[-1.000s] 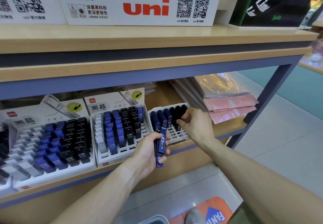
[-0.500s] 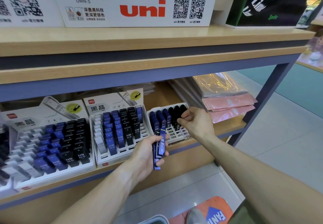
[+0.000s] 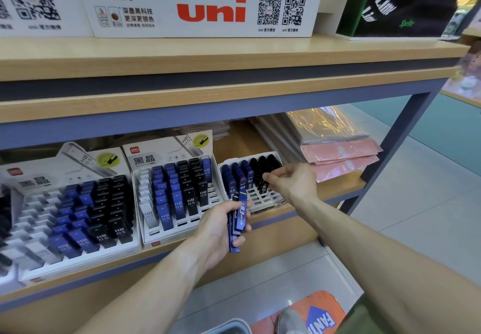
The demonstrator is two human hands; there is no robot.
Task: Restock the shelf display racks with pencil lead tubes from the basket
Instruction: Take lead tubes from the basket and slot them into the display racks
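Left hand (image 3: 221, 227) grips a bundle of blue lead tubes (image 3: 238, 219); right hand (image 3: 291, 182) hovers over the small rack (image 3: 263, 198), fingers curled, grasp unclear.

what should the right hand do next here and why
Probably reach back and take one blue tube from the bunch the left hand grips. The right hand looks empty above the small white rack, whose front slots are open.

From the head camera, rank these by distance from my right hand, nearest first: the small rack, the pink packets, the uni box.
1. Small rack, directly under the right hand.
2. Pink packets, on its right, same shelf.
3. Uni box, upper shelf, above left.
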